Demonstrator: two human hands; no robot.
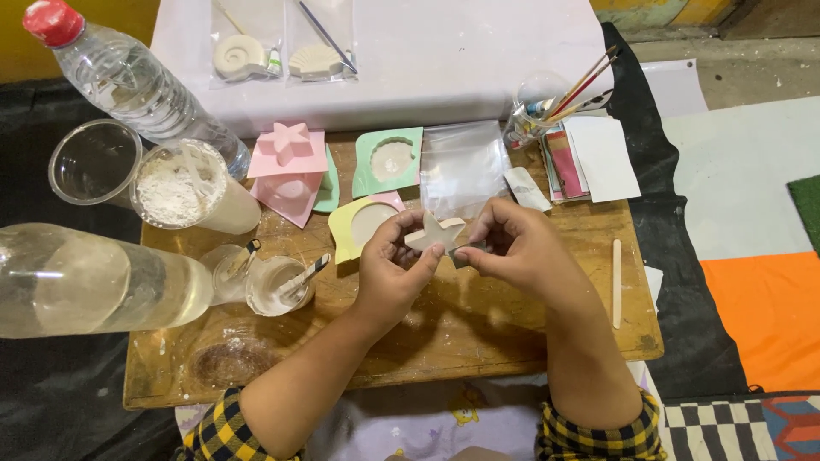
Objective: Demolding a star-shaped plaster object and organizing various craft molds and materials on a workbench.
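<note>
A person's left hand [389, 269] holds a pale star-shaped plaster cast [434, 232] above the wooden bench [478, 329], fingers closed around its lower points. The right hand [517, 248] pinches a small grey piece [462, 253] against the star's edge, with coloured moulds [389, 160] just behind.

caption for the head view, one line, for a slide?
Left hand holds a white plaster star; right hand presses a small grey piece against it, above a wooden board.

Both forearms are bare up to checked cuffs, yellow and dark navy plaid. The left hand [391, 271] and right hand [518, 248] wear no gloves, rings or watch.
</note>
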